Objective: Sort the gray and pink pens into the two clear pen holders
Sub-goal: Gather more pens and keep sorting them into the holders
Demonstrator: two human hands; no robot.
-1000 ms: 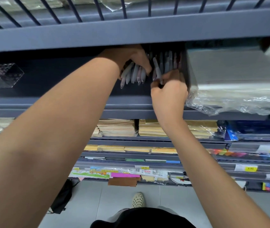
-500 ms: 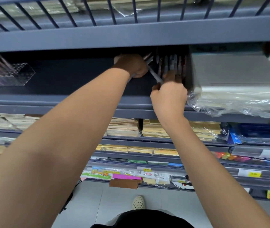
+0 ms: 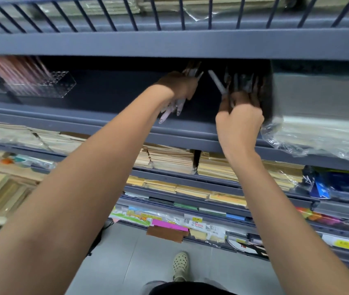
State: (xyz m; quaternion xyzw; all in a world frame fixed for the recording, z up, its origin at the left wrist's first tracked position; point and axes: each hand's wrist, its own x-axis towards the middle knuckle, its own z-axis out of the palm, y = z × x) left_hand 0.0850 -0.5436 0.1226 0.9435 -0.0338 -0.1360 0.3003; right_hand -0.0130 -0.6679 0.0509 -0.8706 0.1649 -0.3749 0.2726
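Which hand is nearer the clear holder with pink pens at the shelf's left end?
Left. The left hand, gripping a bundle of pens, is right of the holder across bare shelf; the right hand is farther right, by the dark holder.

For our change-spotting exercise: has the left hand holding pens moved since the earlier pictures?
Yes. The left hand, gripping pens, has shifted left, away from the plastic-wrapped stack on the right.

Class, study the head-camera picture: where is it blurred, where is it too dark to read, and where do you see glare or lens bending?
Head view: motion blur smears the pink pens in the clear holder at far left; the shelf recess around the right hand and its gray pen is deep shadow; glare streaks the plastic wrap; the wide lens bows the shelf edge.
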